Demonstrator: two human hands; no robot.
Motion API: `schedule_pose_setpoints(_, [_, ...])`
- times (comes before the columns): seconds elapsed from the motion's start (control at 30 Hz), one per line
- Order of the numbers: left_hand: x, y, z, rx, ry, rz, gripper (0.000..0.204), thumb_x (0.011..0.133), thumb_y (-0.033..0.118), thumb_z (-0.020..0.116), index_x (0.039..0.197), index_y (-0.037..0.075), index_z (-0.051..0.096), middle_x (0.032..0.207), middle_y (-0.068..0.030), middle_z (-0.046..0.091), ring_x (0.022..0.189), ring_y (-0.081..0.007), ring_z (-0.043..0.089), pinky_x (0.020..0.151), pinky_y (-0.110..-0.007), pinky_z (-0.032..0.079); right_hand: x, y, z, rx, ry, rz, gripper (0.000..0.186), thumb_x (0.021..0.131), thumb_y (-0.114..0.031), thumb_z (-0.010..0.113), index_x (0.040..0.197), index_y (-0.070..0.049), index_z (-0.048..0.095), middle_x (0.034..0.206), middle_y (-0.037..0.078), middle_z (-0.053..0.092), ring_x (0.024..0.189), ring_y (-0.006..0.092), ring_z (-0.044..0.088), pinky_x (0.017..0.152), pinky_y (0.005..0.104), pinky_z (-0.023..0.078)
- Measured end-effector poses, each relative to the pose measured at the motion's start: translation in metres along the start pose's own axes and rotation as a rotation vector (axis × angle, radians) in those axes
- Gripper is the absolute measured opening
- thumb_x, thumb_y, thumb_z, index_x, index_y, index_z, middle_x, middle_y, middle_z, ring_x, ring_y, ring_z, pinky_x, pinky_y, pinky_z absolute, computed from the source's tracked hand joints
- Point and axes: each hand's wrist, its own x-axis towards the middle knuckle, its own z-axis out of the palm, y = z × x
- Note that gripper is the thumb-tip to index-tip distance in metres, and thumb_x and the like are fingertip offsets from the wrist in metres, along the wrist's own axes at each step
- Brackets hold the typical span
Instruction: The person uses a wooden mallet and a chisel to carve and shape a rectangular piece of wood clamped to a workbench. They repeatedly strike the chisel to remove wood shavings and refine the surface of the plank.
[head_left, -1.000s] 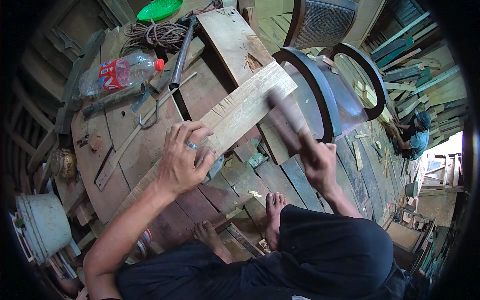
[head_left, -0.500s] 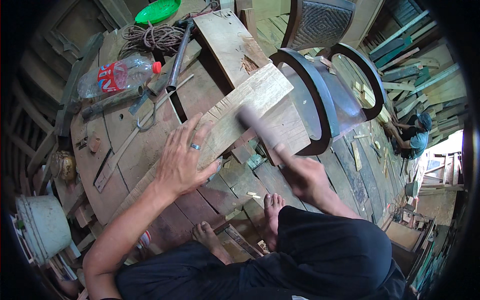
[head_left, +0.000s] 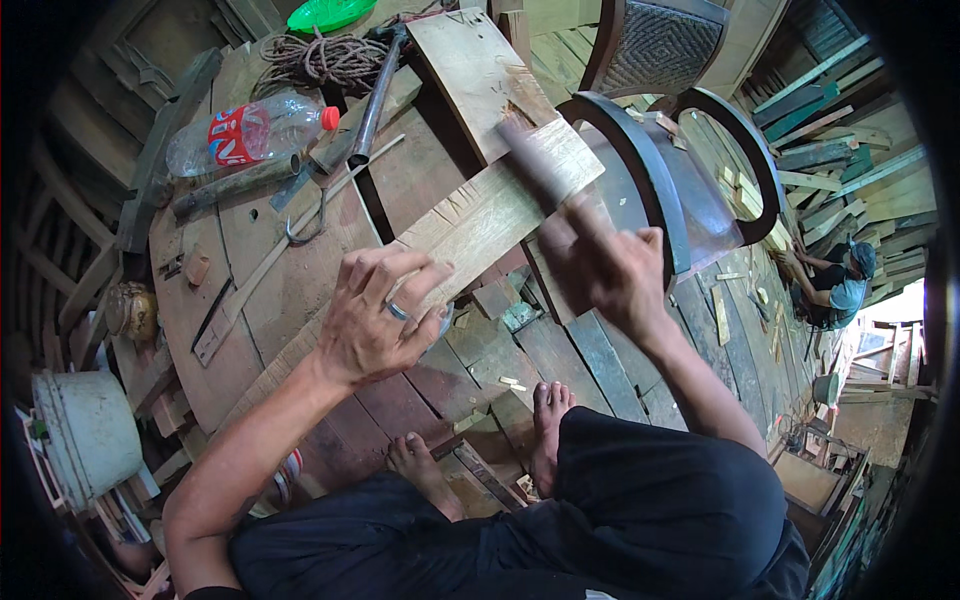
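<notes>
A: Did what at frame centre?
B: Apparently worked the board (head_left: 475, 225) with a blurred tool (head_left: 538, 168) clamped in right hand (head_left: 628, 278); laid left hand (head_left: 378, 318) across the board, couldn't tell how tightly
A: Needed next?
B: Probably called for steady pressure, even strokes

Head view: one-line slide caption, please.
Left hand on a pale wooden plank, right hand gripping a motion-blurred object over its far end.

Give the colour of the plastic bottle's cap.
The cap is red; it shows best in the head view.
</notes>
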Motion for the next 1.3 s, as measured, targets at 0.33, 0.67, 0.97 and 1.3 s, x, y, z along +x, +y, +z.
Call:
schedule_pose_setpoints(0.33, [0.001, 0.002, 0.002, -0.053, -0.074, 0.015, 0.019, 0.086, 0.018, 0.076, 0.105, 0.014, 0.072, 0.101, -0.0012, 0.065, 0.100, -0.0205, 0.059, 0.091, -0.039, 0.042, -0.007, 0.008, 0.002, -0.001, 0.002, 0.008, 0.066, 0.087, -0.015, 0.077, 0.150, -0.026, 0.061, 0.075, -0.004, 0.066, 0.066, 0.0156, 0.059, 0.081, 0.0364, 0.035])
schedule_pose_setpoints(0.67, [0.002, -0.001, 0.003, -0.064, -0.120, -0.014, 0.015, 0.088, 0.020, 0.075, 0.100, 0.012, 0.072, 0.100, -0.0041, 0.065, 0.100, -0.0227, 0.061, 0.089, -0.040, 0.042, 0.007, 0.029, 0.009, -0.014, -0.024, 0.105, 0.063, 0.083, -0.016, 0.079, 0.144, -0.028, 0.066, 0.072, -0.003, 0.062, 0.071, 0.0165, 0.058, 0.085, 0.0365, 0.034])
schedule_pose_setpoints(0.97, [0.003, 0.000, 0.002, -0.024, -0.157, -0.037, 0.017, 0.088, 0.021, 0.073, 0.102, 0.012, 0.071, 0.102, -0.0049, 0.064, 0.100, -0.0239, 0.060, 0.088, -0.041, 0.042, 0.010, 0.021, 0.016, 0.101, 0.036, -0.141, 0.060, 0.089, -0.025, 0.078, 0.147, -0.027, 0.064, 0.074, -0.006, 0.067, 0.065, 0.0114, 0.054, 0.079, 0.0340, 0.033])
schedule_pose_setpoints(1.3, [0.003, 0.001, 0.003, -0.028, -0.120, -0.023, 0.018, 0.084, 0.015, 0.075, 0.100, 0.014, 0.067, 0.099, -0.0054, 0.061, 0.096, -0.0267, 0.058, 0.086, -0.042, 0.043, 0.012, 0.029, 0.007, 0.003, -0.051, -0.094, 0.055, 0.093, -0.028, 0.077, 0.146, -0.030, 0.064, 0.069, 0.000, 0.061, 0.065, 0.0180, 0.055, 0.081, 0.0383, 0.036])
